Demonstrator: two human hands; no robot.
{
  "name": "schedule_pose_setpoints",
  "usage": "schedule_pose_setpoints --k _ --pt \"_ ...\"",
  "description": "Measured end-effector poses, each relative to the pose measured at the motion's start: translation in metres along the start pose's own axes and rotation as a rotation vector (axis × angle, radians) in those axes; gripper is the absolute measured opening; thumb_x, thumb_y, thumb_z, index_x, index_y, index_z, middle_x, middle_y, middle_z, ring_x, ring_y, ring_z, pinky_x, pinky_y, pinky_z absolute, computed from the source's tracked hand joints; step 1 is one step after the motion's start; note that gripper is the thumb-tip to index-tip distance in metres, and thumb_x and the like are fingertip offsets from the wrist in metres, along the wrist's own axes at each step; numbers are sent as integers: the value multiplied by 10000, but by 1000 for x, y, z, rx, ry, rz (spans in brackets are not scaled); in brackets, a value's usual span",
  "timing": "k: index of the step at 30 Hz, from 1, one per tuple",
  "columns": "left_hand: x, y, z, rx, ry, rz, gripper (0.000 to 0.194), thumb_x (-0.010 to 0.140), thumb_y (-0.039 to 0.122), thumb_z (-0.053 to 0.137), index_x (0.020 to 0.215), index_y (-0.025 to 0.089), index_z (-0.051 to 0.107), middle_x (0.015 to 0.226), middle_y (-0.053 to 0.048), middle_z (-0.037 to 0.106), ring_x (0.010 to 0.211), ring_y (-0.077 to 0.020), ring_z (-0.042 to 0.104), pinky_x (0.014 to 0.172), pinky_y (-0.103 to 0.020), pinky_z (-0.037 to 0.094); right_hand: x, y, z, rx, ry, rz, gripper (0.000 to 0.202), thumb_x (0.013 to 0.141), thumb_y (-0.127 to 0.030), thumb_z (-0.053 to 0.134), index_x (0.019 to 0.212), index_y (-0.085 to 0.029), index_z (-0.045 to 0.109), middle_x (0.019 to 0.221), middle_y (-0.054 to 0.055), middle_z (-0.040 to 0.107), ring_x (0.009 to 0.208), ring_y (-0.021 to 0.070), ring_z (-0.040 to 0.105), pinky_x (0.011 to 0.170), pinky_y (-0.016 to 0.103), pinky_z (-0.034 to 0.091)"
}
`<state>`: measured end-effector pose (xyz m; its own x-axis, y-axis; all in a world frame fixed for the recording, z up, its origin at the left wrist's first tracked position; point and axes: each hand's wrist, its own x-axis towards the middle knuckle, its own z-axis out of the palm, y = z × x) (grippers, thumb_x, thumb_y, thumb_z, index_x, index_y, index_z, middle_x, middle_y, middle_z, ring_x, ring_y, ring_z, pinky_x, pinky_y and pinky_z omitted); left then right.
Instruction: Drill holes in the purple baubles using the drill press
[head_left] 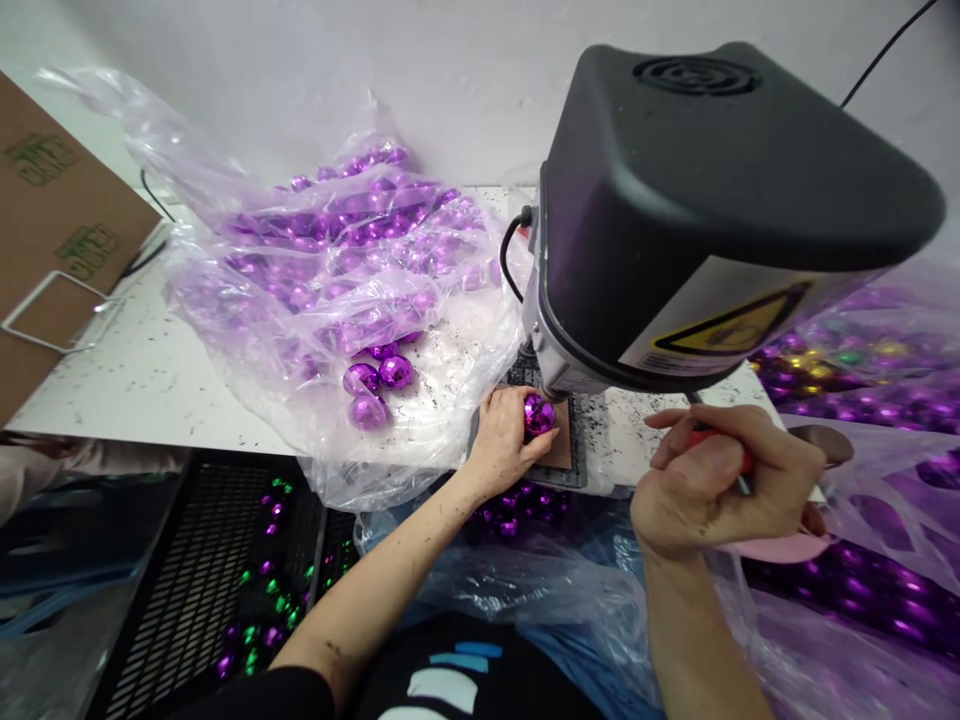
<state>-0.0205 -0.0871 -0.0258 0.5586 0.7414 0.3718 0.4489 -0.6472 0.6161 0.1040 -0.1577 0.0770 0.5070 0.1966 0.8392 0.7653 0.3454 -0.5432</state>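
Observation:
My left hand [501, 438] is closed round a shiny purple faceted ball [539, 413], pinning it on a brown pad [556, 452] over the dark base of a bench drill press [720, 200]. The black machine head hangs directly above, and its bit is hidden from me. To the right, my right hand [724, 475] is wrapped round the drill press lever [744, 462], whose red part shows between the fingers. Several loose purple balls [396, 372] lie left of my left hand, at the mouth of a clear plastic bag [322, 290] full of more.
Dark specks litter the white table [247, 410]. A cardboard box [60, 230] stands at the left. Below is a black crate [225, 560] with green and purple beads. Purple balls [517, 510] lie in plastic below the table edge; bagged balls [862, 590] fill the right side.

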Motion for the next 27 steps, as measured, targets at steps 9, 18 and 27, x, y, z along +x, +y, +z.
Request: schedule_pose_setpoints --k 9,18,27 --pt "1 1 -2 -21 -22 -37 357 880 335 669 1166 213 494 1095 -72 607 1096 -262 555 1048 -446 369 -10 2 7 19 68 69 199 874 -312 481 744 -178 551 522 -6 392 509 94 466 552 283 481" --pt "0 0 -1 -42 9 -9 359 891 347 667 1168 196 497 1083 -73 607 1087 -257 555 1032 -440 378 -31 26 4 11 50 29 137 854 -273 462 839 -174 555 566 -16 454 574 116 543 610 305 498" --pt "1 -3 1 -70 -11 -14 424 867 330 703 1210 201 487 1144 -78 615 1127 -258 556 1068 -448 370 20 10 -2 -105 -1 14 270 907 -364 461 858 -140 603 628 -8 496 542 67 510 522 224 372"
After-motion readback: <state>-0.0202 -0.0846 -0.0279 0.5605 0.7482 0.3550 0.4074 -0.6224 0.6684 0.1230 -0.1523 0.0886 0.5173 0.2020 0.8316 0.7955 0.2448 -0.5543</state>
